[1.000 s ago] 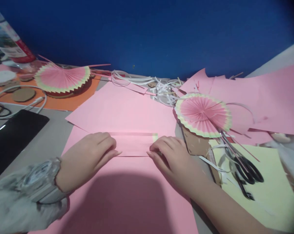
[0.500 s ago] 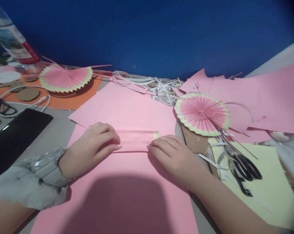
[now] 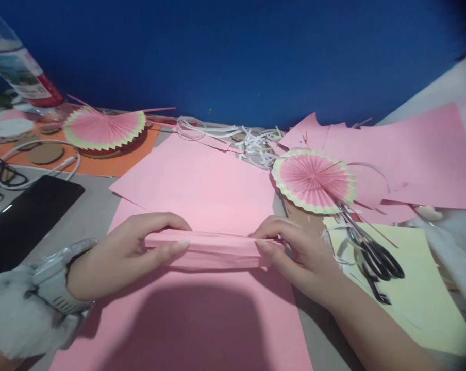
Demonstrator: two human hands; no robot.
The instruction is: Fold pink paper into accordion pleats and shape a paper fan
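A pleated strip of pink paper (image 3: 217, 245) spans the space between my hands, over a large pink sheet (image 3: 202, 319). My left hand (image 3: 151, 247) pinches its left part, thumb in front and fingers behind. At the right end, my right hand (image 3: 290, 247) grips the strip between thumb and fingers. Folds run lengthwise along the strip, and a lower layer hangs slightly apart beneath the top edge. Another pink sheet (image 3: 202, 180) lies behind it.
A pink and yellow-green paper rosette (image 3: 314, 180) and black-handled scissors (image 3: 380, 260) are at the right, beside a pale yellow sheet (image 3: 406, 309). A second pleated fan (image 3: 105, 126), a bottle (image 3: 24, 72), a white cable (image 3: 76, 159) and a black phone (image 3: 35, 216) are at the left.
The strip has come up off the sheet and tilted, hiding its green end. Both thumbs now press its near side, and my hands have moved farther apart.
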